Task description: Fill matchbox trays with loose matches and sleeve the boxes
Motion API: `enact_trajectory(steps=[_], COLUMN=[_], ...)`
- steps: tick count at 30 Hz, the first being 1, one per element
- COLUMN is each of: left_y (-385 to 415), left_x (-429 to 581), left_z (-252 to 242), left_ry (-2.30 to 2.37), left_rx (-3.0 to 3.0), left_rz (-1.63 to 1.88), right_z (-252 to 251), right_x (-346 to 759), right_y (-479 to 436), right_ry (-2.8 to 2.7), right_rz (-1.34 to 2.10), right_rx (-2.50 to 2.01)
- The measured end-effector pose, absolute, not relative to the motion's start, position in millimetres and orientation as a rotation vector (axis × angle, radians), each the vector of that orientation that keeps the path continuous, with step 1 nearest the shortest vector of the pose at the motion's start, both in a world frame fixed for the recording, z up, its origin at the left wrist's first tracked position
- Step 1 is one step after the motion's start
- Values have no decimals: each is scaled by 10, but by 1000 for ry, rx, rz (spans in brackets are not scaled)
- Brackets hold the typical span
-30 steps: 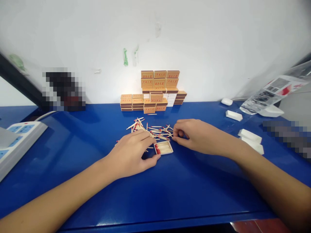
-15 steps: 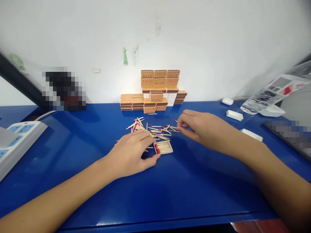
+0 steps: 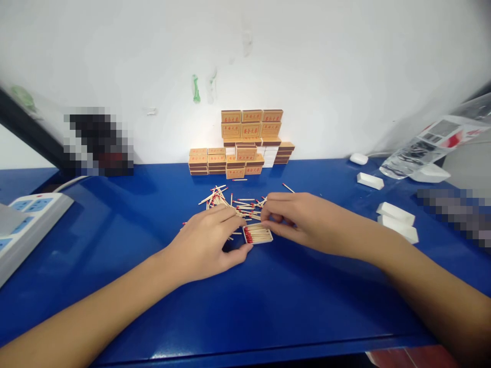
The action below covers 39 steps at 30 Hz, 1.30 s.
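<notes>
A small white matchbox tray (image 3: 270, 239) with several red-headed matches (image 3: 258, 232) in it rests on the blue table. My left hand (image 3: 210, 243) lies at its left end, thumb at the near corner and a fingertip at the far corner, gripping it. Over the tray's right end, my right hand (image 3: 293, 220) is closed in a pinch; the match at its fingertips is mostly hidden. Behind both hands spreads a loose heap of matches (image 3: 218, 197), partly covered by my left hand.
Stacked matchboxes (image 3: 251, 130) stand against the white wall. A power strip (image 3: 42, 209) lies at the left. Small white trays (image 3: 397, 222), a white earbud case (image 3: 358, 159) and a tilted clear plastic bottle (image 3: 418, 145) are at the right. A lone match (image 3: 288, 187) lies behind my right hand.
My right hand has moved left and toward me, bringing a match from beside the heap to the tray's right end. My left hand stays at the tray.
</notes>
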<state>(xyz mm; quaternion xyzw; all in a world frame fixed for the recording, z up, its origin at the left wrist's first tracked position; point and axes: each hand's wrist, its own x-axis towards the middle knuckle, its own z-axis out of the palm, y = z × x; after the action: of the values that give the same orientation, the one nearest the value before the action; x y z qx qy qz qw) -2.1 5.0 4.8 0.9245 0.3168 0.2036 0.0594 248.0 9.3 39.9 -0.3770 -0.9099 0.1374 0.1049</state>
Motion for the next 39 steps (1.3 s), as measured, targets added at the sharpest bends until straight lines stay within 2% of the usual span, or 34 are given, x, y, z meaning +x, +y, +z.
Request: enact_trajectory(steps=[7,12,18,22,29,35,39], left_y=[59,53,54,61,54,48,54], left_x=[-39,-36,-36,-40,-26,-25,-28], left_z=[33,38,31,30,46,54,49], left_ry=[951,936,946,947,972,975,967], left_rx=[2798,2816,2813,2813,2805,2803,2803], left_rz=[650,652,651,643,617,597,617], right_z=[360,200,55,113,316,316,341], right_x=[2807,2911,2927,2915,2532,2399,2458], right_y=[365,530,661,632,176,54,115], right_ry=[-2425,-2308,-2164,-2232,-2564,-2631,-2586], right_rz=[-61,23,10,191,665,657,496], right_rx=[-1576,-1924,-2081,-1978,-1180,-1036,-1127])
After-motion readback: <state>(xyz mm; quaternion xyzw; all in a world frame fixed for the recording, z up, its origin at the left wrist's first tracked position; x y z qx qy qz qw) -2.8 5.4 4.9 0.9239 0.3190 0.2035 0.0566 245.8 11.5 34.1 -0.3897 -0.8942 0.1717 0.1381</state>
